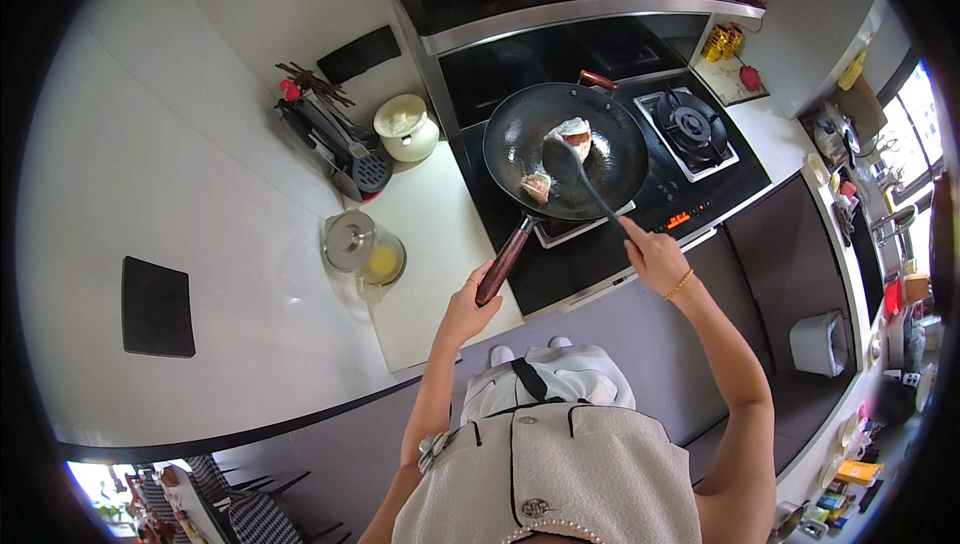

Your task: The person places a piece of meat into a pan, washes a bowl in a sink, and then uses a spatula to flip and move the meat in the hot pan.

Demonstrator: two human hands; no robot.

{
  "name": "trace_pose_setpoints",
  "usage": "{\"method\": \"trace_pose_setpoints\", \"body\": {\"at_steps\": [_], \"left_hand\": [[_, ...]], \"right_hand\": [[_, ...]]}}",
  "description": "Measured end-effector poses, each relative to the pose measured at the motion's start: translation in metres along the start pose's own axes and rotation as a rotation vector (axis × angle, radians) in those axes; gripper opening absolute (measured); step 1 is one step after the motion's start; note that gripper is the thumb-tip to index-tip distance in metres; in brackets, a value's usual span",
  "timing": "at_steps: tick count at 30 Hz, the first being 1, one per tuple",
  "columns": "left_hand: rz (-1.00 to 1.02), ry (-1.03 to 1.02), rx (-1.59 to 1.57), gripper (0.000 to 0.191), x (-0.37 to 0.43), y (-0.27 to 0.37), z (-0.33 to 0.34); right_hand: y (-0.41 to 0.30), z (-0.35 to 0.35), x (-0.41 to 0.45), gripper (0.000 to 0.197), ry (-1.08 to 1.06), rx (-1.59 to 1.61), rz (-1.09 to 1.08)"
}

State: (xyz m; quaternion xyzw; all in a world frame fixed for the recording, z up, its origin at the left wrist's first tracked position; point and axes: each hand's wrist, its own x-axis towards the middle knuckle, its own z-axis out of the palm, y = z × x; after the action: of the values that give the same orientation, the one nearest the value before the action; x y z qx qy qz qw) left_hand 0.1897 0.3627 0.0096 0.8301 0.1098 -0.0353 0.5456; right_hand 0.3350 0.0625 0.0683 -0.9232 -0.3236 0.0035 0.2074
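A dark wok [510,124] sits on the left burner of a black gas hob [480,169]. My left hand [466,313] is closed around its reddish-brown wooden handle [506,263]. In my right hand [657,255] is a dark-grey cooking spoon [592,188], reaching over the wok's near right rim. The spoon's bowl touches or overlaps a larger pale and reddish piece of food [577,133], probably meat or fish. A smaller piece of the same food [536,187] lies lower left in the wok, apart from the spoon. The wok's inside looks glossy.
Left of the hob stand a glass jug with yellow liquid [384,263], a cream lidded pot [406,131] and a holder of utensils [367,169]. The right burner [691,124] bears a pan support. A range hood [585,15] overhangs the back. A white bin [817,345] hangs at right.
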Motion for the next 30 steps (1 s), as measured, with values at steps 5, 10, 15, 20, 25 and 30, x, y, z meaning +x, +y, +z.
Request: {"method": "trace_pose_setpoints", "body": {"at_steps": [5, 10, 15, 20, 25, 30], "left_hand": [[-0.102, -0.007, -0.027, 0.062, 0.001, 0.005, 0.002], [-0.105, 0.008, -0.03, 0.062, 0.004, 0.002, 0.007], [-0.117, 0.031, -0.026, 0.061, 0.004, 0.001, 0.004], [-0.159, 0.056, 0.008, 0.057, 0.008, 0.015, -0.014], [-0.132, 0.052, 0.045, 0.056, 0.014, 0.008, -0.031], [-0.11, 0.04, 0.034, 0.055, 0.016, 0.006, -0.034]], "right_hand": [[0.035, -0.022, 0.033, 0.042, 0.134, -0.204, -0.041], [0.092, -0.015, 0.095, 0.046, -0.016, -0.618, -0.045], [0.123, -0.013, 0.117, 0.045, -0.119, -0.648, -0.138], [0.129, -0.022, 0.092, 0.042, -0.174, -0.376, -0.111], [0.098, -0.054, 0.05, 0.033, -0.068, -0.163, -0.041], [0.07, -0.071, 0.039, 0.028, 0.006, 0.034, 0.149]]}}
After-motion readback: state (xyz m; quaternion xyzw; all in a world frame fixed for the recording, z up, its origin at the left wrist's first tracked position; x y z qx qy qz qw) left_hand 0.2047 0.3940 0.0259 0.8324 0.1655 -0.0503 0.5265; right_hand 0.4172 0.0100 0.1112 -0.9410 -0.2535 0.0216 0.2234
